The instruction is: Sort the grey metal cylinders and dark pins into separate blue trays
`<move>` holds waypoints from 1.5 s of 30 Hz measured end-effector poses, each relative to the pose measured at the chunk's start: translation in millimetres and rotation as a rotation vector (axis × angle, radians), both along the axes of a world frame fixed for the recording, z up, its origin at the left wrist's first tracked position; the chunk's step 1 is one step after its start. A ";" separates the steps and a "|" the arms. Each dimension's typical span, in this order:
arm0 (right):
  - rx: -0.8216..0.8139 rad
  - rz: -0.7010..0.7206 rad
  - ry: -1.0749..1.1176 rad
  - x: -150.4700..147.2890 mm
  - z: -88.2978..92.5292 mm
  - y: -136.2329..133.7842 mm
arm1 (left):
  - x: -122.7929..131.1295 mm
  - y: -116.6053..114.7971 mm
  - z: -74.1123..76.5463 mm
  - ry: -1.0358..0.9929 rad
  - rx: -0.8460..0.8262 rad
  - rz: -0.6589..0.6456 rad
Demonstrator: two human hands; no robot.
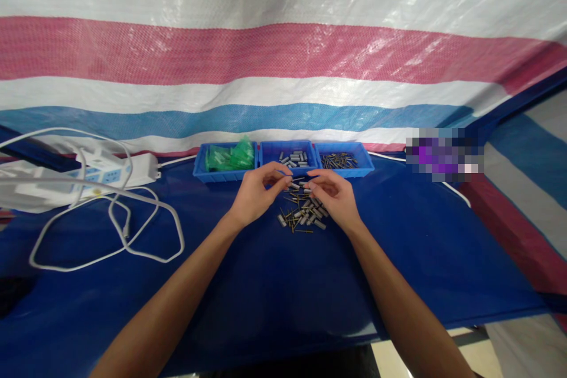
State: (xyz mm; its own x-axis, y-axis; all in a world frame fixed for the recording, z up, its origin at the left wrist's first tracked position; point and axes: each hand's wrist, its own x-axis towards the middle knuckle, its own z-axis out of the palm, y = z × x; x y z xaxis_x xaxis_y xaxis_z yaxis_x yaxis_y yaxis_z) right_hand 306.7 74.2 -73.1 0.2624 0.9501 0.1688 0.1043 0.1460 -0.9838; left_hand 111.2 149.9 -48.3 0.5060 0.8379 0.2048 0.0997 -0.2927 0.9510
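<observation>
My left hand (259,192) is closed in a pinch above a small pile of metal parts, with a thin metal pin (298,179) at its fingertips. Facing it across the pile, my right hand (337,196) has its thumb and fingers curled together; what they hold is too small to make out. Beneath and between both hands lie short silver cylinders (319,224) mixed with thin brass-coloured pins (303,231) that have thicker ends. Part of this pile is hidden by my right fingers.
Behind the pile stand three joined blue bins: one with green plastic bags (230,156), one with silver cylinders (294,159), one with brass-coloured pins (339,160). White power strips (110,174) and a looped cable (177,230) lie left. A blurred purple object (436,155) sits right.
</observation>
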 end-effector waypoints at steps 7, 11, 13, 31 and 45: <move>-0.038 0.134 0.080 -1.8 1.7 -1.5 | -0.4 -1.6 0.1 0.027 0.029 -0.058; -0.065 0.118 0.169 -2.6 2.0 -0.1 | -0.2 -2.8 -0.4 0.017 0.033 -0.090; -0.061 0.105 0.182 -2.5 2.4 0.8 | -0.4 -2.7 0.2 0.046 0.060 -0.084; 0.029 -0.329 0.000 17.5 -7.2 6.3 | -4.1 0.5 -19.6 0.633 0.479 -0.265; 0.096 -0.287 -0.023 11.1 -3.6 5.0 | -7.7 1.3 -6.6 0.426 0.431 -0.354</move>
State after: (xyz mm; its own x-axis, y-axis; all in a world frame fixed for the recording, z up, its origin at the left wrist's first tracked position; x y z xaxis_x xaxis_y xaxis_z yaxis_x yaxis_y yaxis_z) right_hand 317.8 79.2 -76.7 0.5127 0.8172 0.2634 0.1769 0.1997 -0.9638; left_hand 103.5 151.2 -54.9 0.8435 0.4966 0.2048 0.2669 -0.7183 0.6425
